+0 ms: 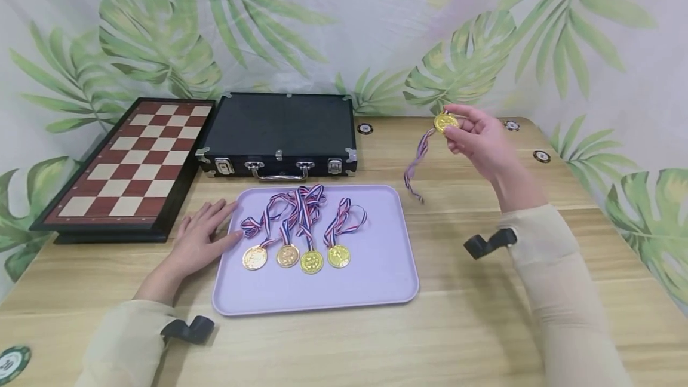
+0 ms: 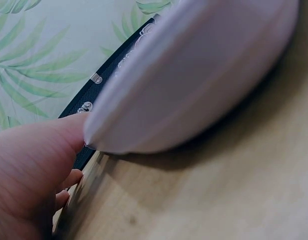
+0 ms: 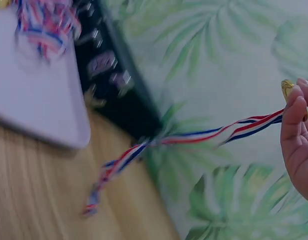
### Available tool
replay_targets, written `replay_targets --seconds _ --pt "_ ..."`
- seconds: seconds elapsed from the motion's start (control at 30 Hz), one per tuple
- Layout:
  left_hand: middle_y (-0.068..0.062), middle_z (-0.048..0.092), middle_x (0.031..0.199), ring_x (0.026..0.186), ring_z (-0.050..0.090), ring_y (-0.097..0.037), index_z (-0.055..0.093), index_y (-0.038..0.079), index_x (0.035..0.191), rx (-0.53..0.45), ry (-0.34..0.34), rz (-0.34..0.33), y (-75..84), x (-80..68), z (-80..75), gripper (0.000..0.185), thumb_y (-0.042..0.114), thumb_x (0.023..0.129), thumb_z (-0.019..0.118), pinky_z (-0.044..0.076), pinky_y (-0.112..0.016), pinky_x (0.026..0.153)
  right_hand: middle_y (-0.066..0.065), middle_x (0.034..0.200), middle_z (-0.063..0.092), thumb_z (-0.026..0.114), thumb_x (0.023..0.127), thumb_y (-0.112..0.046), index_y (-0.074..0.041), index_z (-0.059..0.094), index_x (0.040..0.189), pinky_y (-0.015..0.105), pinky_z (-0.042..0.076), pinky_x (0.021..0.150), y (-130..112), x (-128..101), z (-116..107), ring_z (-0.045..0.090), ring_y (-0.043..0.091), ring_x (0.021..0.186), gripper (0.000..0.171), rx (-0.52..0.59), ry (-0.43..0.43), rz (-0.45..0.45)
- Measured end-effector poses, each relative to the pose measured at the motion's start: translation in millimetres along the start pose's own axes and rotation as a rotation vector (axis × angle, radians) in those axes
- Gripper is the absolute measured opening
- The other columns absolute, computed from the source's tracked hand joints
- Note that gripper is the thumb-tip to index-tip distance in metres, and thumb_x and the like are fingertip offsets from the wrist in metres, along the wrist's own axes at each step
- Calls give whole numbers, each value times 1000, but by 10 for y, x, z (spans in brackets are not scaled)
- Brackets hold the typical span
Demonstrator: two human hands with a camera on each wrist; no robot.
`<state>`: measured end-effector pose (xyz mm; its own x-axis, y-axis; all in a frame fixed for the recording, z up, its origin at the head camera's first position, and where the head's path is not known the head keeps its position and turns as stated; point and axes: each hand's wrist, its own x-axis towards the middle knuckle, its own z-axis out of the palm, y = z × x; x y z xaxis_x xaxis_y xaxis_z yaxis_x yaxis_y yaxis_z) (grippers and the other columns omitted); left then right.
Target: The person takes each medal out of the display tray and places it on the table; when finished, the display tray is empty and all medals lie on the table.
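Observation:
My right hand [image 1: 478, 136] pinches a gold medal [image 1: 445, 123] between thumb and fingers, raised over the back right of the table. Its striped ribbon [image 1: 418, 163] dangles down to the left; the right wrist view shows red, white and blue ribbon [image 3: 203, 135] trailing from the fingers. At the left edge of a pale lilac tray [image 1: 371, 279], my left hand [image 1: 201, 237] lies with fingers extended, its thumb touching the rim. Inside the tray lie two gold medals, one of them [image 1: 311, 261] near the middle, and two copper-toned medals, one [image 1: 255, 257] at the left, ribbons bunched behind them.
Behind the tray stands a black case [image 1: 279, 127] with silver latches and a handle. A chessboard box [image 1: 134, 166] sits at the left. Poker chips lie around the table, one [image 1: 365, 128] beside the case and another [image 1: 13, 363] at the front left. A leaf-print cloth [image 1: 371, 28] hangs behind.

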<state>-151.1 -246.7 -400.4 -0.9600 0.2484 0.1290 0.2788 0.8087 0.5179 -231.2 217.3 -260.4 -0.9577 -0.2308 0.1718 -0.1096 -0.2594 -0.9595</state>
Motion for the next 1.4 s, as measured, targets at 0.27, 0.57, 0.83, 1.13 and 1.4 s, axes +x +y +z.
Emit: replay_targets --seconds 0.27,0.57,0.83,1.13,1.4 --pt "-23 24 135 124 9 -40 34 12 133 1 1 -3 -3 -3 2 60 38 82 54 -4 -58 93 10 78 55 56 80 5 2 36 127 19 46 55 425 430 -218 54 13 58 52 -189 186 214" --pt "-23 24 135 124 9 -40 34 13 133 9 6 2 1 -7 -9 60 38 82 54 -4 -57 93 11 82 54 56 81 3 3 33 129 18 46 57 856 142 -342 53 12 61 53 -246 151 333" --pt "-22 25 135 124 9 -40 34 13 133 4 5 2 -7 -7 2 60 38 82 54 -4 -57 93 8 78 55 57 80 1 3 40 125 20 47 59 1105 -112 -317 54 10 61 48 -383 116 381" --pt "-22 25 135 124 10 -40 34 12 133 11 3 -2 0 0 8 61 39 82 54 -3 -58 93 8 71 54 60 78 0 2 45 122 21 47 51 1292 -252 -253 53 11 55 46 -472 74 365" --pt "-22 25 135 124 9 -40 34 12 133 13 1 -7 -5 2 7 61 39 82 54 -4 -58 93 6 56 51 62 79 -9 1 48 120 20 36 36 1258 -309 -254 44 10 41 44 -674 -5 332"
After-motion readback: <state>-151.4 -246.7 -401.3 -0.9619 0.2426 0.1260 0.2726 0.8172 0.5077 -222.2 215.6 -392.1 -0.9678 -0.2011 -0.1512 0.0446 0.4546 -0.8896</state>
